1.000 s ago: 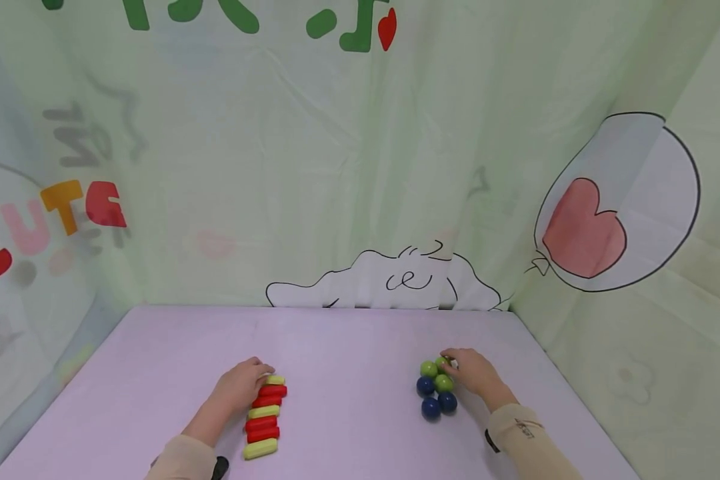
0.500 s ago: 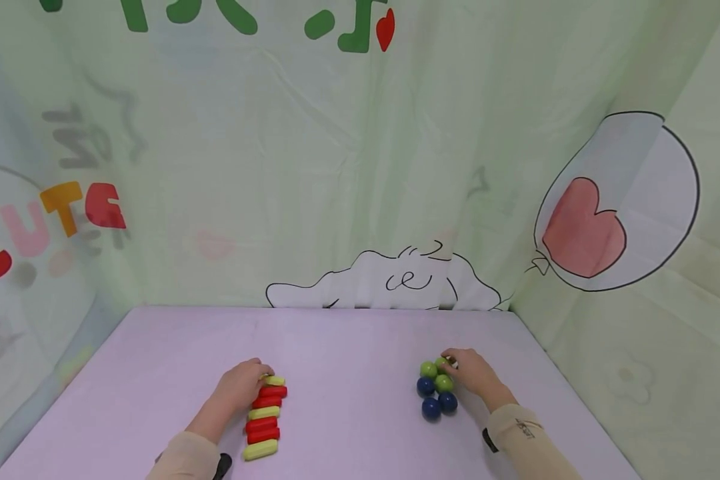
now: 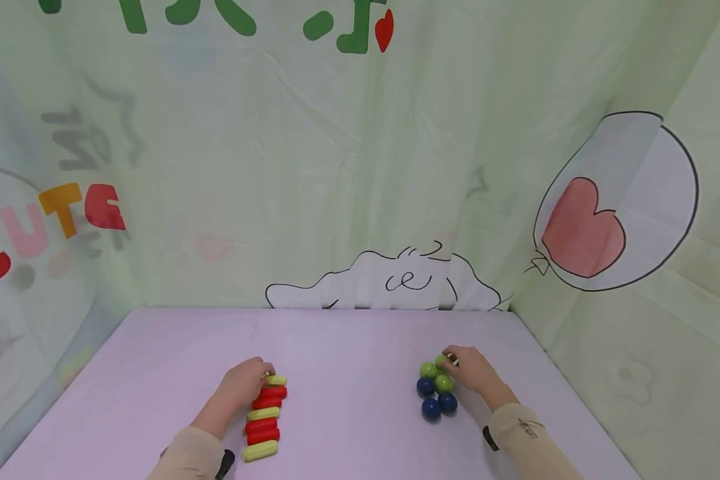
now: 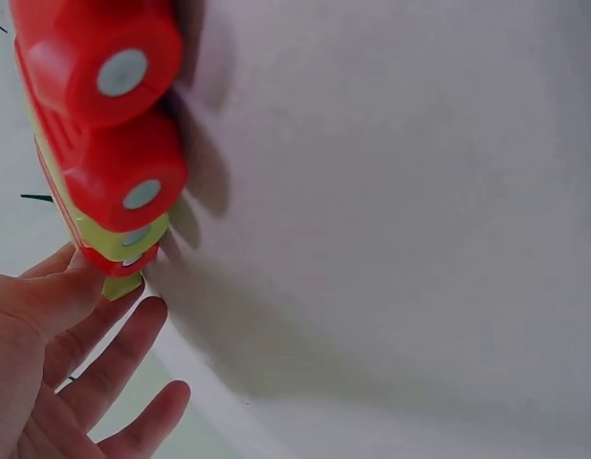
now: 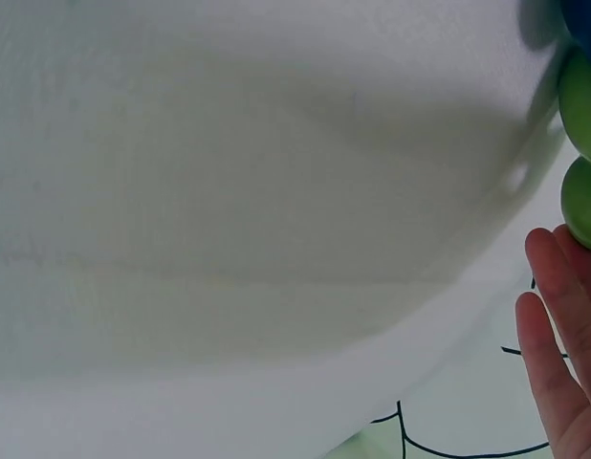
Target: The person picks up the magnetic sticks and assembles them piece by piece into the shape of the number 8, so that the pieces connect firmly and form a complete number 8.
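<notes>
Yellow and red sticks lie side by side in a column on the left of the table. At its far end my left hand (image 3: 239, 388) pinches a yellow stick (image 3: 276, 381); in the left wrist view this stick (image 4: 121, 286) shows at the fingertips, beyond the red ones (image 4: 104, 67). On the right, green and dark blue balls (image 3: 431, 409) form a close cluster. My right hand (image 3: 477, 375) holds the farthest green ball (image 3: 442, 361) between thumb and fingers. In the right wrist view the fingers of the hand (image 5: 568, 335) touch that ball (image 5: 584, 203), with the thumb hidden.
The pale lilac table (image 3: 348, 373) reaches back to a printed curtain (image 3: 312, 167), which also hangs along both sides. A bare stretch of tabletop lies between the sticks and the balls.
My right hand and the farthest green ball have shifted very slightly away from me. My left hand stays at the far yellow stick, almost unmoved.
</notes>
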The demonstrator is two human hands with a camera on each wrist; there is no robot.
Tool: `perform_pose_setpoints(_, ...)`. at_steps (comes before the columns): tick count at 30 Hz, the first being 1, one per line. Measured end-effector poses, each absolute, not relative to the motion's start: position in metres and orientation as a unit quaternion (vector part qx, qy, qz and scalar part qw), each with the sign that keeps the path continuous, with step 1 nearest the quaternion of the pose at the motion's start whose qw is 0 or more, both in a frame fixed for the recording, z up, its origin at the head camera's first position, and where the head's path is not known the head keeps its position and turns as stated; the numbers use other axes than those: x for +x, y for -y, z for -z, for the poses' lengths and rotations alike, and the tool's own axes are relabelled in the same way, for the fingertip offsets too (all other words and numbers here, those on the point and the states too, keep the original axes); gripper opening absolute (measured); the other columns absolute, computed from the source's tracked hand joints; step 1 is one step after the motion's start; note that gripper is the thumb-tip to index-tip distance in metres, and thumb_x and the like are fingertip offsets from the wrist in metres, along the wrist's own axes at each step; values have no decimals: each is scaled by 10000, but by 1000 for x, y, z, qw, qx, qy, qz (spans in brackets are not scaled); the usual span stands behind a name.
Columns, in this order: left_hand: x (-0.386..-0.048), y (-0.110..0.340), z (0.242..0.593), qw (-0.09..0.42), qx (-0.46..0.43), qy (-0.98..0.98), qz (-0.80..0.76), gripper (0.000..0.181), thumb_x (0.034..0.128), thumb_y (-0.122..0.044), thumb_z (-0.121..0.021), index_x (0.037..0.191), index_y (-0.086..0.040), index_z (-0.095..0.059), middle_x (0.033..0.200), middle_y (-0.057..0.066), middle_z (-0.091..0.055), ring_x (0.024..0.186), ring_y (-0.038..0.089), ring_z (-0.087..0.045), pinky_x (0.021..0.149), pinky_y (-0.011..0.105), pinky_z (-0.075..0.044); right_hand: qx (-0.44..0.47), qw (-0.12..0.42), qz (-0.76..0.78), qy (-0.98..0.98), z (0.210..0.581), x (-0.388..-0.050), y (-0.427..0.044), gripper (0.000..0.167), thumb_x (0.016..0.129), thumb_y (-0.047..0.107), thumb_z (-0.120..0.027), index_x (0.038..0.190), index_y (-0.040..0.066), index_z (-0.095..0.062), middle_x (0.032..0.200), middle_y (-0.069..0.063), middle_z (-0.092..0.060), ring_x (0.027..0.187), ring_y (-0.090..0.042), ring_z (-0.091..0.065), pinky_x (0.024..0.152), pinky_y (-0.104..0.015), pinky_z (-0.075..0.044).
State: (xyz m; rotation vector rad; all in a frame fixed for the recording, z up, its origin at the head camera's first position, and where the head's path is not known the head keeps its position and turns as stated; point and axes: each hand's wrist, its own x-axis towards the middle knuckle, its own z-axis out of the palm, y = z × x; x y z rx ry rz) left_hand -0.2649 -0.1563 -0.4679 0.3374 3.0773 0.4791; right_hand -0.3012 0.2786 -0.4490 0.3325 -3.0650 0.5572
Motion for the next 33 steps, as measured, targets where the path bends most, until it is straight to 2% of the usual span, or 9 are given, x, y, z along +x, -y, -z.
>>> perform_pose_setpoints(7, -266, 153, 460, 19, 96, -981, -165, 184, 809, -39, -662, 983, -100, -658, 874, 37, -547, 800, 183, -515, 761, 366, -501, 110, 5, -186, 976, 442, -299, -278, 273, 871, 175, -608, 1053, -29, -594, 905, -110, -628, 820, -254, -590, 723, -402, -481)
perform_pose_setpoints(16, -271, 144, 459, -2, 135, -980, -147, 152, 815, -47, -656, 954, -107, -661, 871, 34, -567, 773, 176, -514, 754, 371, -494, 116, 7, -195, 974, 435, -300, -274, 269, 869, 181, -618, 1051, -16, -598, 893, -69, -627, 805, -211, -596, 712, -359, -493)
perform_pose_setpoints(22, -273, 132, 456, 4, 143, -979, -145, 144, 821, -54, -653, 957, -99, -658, 880, 29, -578, 783, 175, -518, 768, 364, -489, 128, 8, -209, 970, 432, -299, -265, 280, 869, 203, -621, 1050, -11, -602, 890, -49, -625, 805, -195, -584, 728, -360, -487)
perform_pose_setpoints(33, -272, 114, 454, 3, 172, -976, -136, 126, 822, -61, -653, 945, -85, -666, 861, 41, -579, 782, 196, -528, 788, 389, -479, 150, 3, -238, 960, 427, -296, -242, 260, 852, 128, -636, 1059, -24, -599, 881, -35, -621, 808, -176, -581, 703, -321, -490)
